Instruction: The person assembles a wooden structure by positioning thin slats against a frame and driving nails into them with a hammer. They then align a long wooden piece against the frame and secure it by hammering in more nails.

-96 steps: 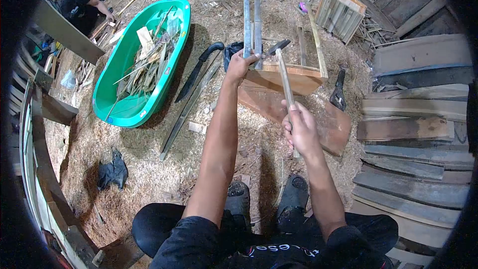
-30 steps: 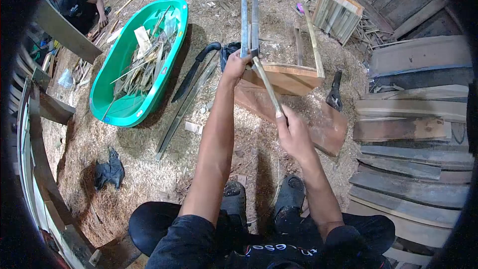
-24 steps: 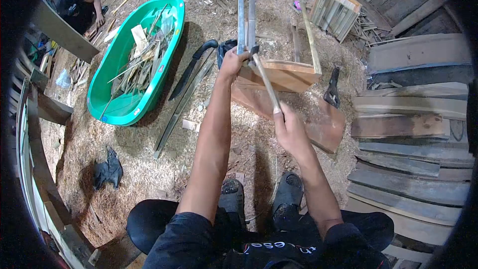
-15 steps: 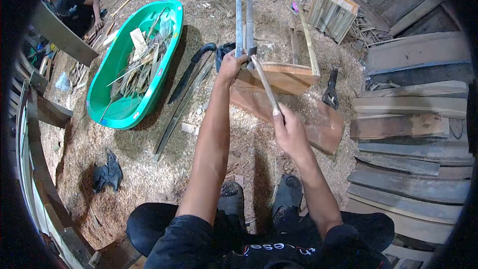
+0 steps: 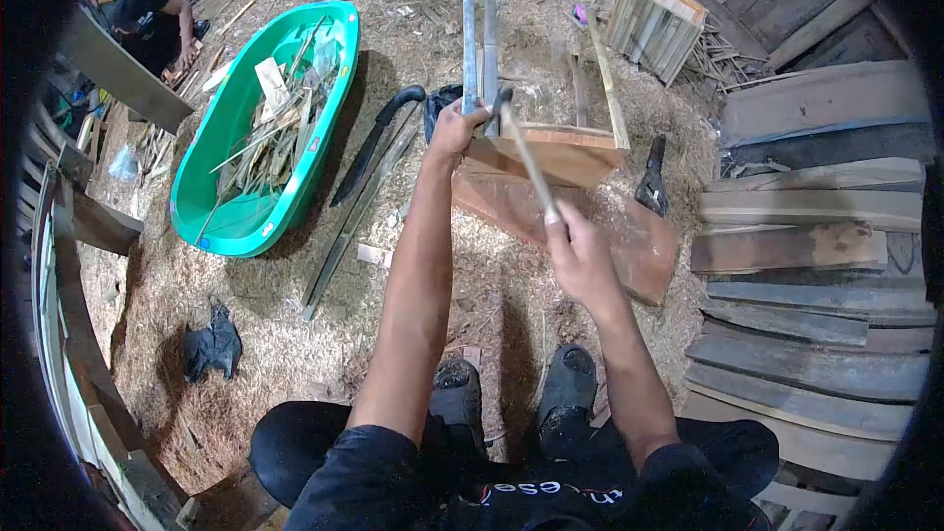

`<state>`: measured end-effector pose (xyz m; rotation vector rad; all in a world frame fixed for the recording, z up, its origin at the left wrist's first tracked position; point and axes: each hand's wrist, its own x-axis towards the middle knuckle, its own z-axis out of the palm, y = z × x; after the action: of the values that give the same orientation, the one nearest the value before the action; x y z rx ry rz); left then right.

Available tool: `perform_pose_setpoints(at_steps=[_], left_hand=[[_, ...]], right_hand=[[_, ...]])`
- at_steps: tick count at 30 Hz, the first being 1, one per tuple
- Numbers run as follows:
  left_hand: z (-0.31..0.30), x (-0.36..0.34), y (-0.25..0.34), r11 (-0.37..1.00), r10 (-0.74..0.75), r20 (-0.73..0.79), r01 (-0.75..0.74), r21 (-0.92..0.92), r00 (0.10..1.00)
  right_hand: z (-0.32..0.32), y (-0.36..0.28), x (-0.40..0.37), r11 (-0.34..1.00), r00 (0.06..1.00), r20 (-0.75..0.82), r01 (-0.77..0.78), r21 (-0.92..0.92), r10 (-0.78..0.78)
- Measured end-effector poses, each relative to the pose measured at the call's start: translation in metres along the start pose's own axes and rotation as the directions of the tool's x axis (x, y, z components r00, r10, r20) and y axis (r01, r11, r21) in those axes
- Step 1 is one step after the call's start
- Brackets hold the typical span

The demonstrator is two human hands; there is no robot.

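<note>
Your left hand (image 5: pixel 451 130) pinches a narrow grey wooden slat (image 5: pixel 469 49) at the left end of the reddish-brown wooden board (image 5: pixel 560 159); your right hand (image 5: pixel 584 256) grips a wooden-handled hammer (image 5: pixel 532 165). Its blurred head is just beside your left fingers, so a glancing blow could bruise them, and a loose pinch could let the slat skew. The long green plastic tub (image 5: pixel 236 242) holds wood scraps (image 5: pixel 270 138); the slatted wooden crate's (image 5: pixel 651 34) contents can't be made out.

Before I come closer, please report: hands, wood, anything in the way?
Left hand holding wooden strips. Right hand gripping hammer. Left hand close to hammer head; machete lies aside.
</note>
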<state>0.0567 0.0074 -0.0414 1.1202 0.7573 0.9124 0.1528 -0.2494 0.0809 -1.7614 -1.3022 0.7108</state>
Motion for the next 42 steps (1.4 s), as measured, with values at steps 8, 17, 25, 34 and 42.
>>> perform_pose_setpoints(at_steps=[8, 17, 25, 34, 42], left_hand=[[-0.008, 0.007, -0.013, 1.0, 0.02, 0.001, -0.02, -0.003, 1.0], [-0.002, -0.005, 0.007, 1.0, 0.006, -0.042, -0.007, -0.021, 0.999], [0.001, -0.007, 0.004, 1.0, 0.025, -0.038, -0.024, 0.002, 0.999], [-0.003, 0.002, -0.003, 0.996, 0.029, 0.035, -0.026, -0.085, 0.999], [0.002, -0.008, 0.003, 1.0, 0.019, -0.02, -0.019, -0.001, 1.0]], right_hand=[[0.003, 0.002, 0.003, 0.994, 0.995, 0.081, -0.049, -0.097, 0.057], [0.009, 0.003, -0.003, 0.997, 0.999, 0.027, -0.016, -0.071, 0.018], [0.018, 0.01, -0.007, 0.996, 0.997, -0.023, 0.072, -0.053, -0.073], [0.017, -0.004, -0.009, 1.0, 1.0, -0.028, 0.01, -0.006, -0.01], [0.014, 0.007, -0.01, 1.0, 0.998, -0.057, 0.007, -0.001, -0.007]])
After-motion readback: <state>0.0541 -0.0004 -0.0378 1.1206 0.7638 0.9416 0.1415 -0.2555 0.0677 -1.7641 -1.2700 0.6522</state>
